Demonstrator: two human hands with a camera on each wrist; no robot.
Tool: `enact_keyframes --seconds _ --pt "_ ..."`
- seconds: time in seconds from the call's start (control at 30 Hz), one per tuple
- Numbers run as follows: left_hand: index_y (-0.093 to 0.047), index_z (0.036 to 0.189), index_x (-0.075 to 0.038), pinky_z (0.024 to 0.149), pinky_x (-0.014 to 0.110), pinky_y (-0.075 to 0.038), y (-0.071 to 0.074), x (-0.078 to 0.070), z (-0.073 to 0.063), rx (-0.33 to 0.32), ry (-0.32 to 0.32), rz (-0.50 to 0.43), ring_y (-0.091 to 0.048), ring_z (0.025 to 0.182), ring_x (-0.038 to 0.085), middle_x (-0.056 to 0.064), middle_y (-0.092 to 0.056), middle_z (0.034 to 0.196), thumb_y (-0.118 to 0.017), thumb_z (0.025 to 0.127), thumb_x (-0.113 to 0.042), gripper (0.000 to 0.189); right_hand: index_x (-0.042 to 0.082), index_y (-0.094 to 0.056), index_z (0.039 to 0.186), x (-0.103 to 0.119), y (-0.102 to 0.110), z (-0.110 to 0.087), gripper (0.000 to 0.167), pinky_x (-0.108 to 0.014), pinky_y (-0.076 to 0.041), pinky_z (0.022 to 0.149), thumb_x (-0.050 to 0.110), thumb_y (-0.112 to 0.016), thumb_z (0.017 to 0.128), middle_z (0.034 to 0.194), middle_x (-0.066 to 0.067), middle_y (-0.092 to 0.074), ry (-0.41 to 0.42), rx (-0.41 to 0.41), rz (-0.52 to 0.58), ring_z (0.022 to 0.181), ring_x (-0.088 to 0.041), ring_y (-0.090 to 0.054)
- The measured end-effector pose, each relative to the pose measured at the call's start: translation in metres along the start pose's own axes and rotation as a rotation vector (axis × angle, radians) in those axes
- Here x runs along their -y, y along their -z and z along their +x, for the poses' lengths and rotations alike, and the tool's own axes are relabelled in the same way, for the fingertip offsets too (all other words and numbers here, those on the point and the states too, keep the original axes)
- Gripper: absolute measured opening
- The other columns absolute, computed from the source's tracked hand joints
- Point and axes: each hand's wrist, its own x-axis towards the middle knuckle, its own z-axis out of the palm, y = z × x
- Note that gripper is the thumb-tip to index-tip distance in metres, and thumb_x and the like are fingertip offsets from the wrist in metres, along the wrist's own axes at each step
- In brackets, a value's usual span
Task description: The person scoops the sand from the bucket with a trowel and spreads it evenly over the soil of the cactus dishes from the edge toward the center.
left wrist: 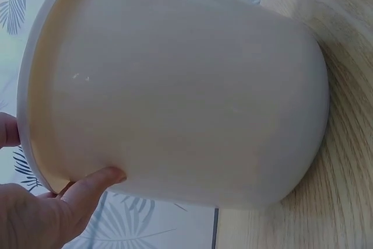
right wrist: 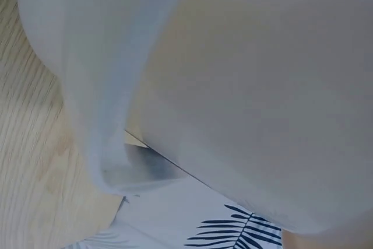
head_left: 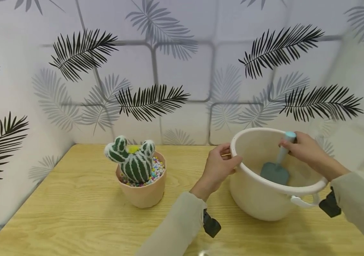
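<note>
A cream bucket (head_left: 255, 197) stands tilted on the wooden table at the right, its opening toward me. My left hand (head_left: 218, 166) grips its left rim, with the thumb and fingers on either side of the edge. In the left wrist view, fingers (left wrist: 96, 188) press against the outer wall of the bucket. My right hand (head_left: 308, 151) reaches over the opening and holds the light blue handle of a small shovel (head_left: 274, 173). Its grey-blue blade points down inside the bucket. The right wrist view is filled by the bucket's wall (right wrist: 250, 97) and hides the shovel.
Left of the bucket stands a peach pot (head_left: 145, 195) with a knitted cactus (head_left: 136, 167) and colourful pebbles. A white handle (head_left: 301, 202) hangs on the bucket's near side. Behind the table (head_left: 83, 199) rises a leaf-patterned wall (head_left: 182, 71).
</note>
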Motion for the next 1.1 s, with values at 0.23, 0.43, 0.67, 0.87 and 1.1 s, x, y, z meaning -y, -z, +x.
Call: enact_keyframes --seconds 0.23,0.43,0.67,0.87,1.1 --pt "-0.054 0.13 -0.003 0.072 0.033 -0.058 0.0 -0.001 0.001 -0.016 0.007 0.005 -0.063 0.096 0.015 0.018 -0.06 0.122 -0.067 0.083 -0.006 0.049 -0.011 -0.057 0.103 0.006 0.002 0.0 0.032 -0.028 -0.038 0.057 0.02 -0.048 0.098 0.081 -0.016 -0.057 0.028 -0.074 -0.204 0.067 -0.018 -0.047" --pt "-0.052 0.133 -0.003 0.074 0.034 -0.058 0.002 0.0 0.0 -0.013 0.007 -0.008 -0.064 0.097 0.017 0.017 -0.061 0.121 -0.067 0.084 -0.008 0.051 -0.015 -0.053 0.105 0.007 -0.003 -0.001 0.032 -0.03 -0.057 0.067 0.014 -0.041 0.101 0.091 -0.017 -0.065 0.053 0.116 -0.025 0.076 -0.009 -0.059" --pt "-0.053 0.131 -0.003 0.075 0.035 -0.058 0.001 0.002 0.0 -0.015 0.005 -0.004 -0.064 0.097 0.017 0.017 -0.061 0.12 -0.067 0.085 -0.008 0.048 -0.02 -0.038 0.121 0.001 -0.004 0.0 0.037 -0.025 -0.057 0.075 0.013 -0.034 0.104 0.111 -0.03 -0.061 -0.001 0.13 0.187 0.084 0.005 -0.06" --pt "-0.054 0.132 -0.004 0.075 0.035 -0.058 0.0 0.004 0.0 -0.011 0.01 0.012 -0.064 0.098 0.017 0.017 -0.061 0.121 -0.067 0.085 -0.009 0.048 -0.013 -0.039 0.109 -0.005 -0.001 0.0 0.031 -0.011 -0.05 0.078 0.015 -0.026 0.105 0.133 -0.042 -0.038 0.015 0.059 0.275 0.093 0.015 -0.05" --pt "-0.055 0.13 -0.003 0.074 0.034 -0.059 -0.001 0.002 0.0 -0.009 -0.003 0.03 -0.064 0.097 0.017 0.017 -0.062 0.119 -0.067 0.085 -0.009 0.048 -0.001 -0.033 0.108 -0.012 0.0 0.007 0.02 -0.012 -0.049 0.086 0.018 -0.029 0.105 0.142 -0.035 -0.026 -0.06 0.234 0.537 0.119 -0.016 -0.056"
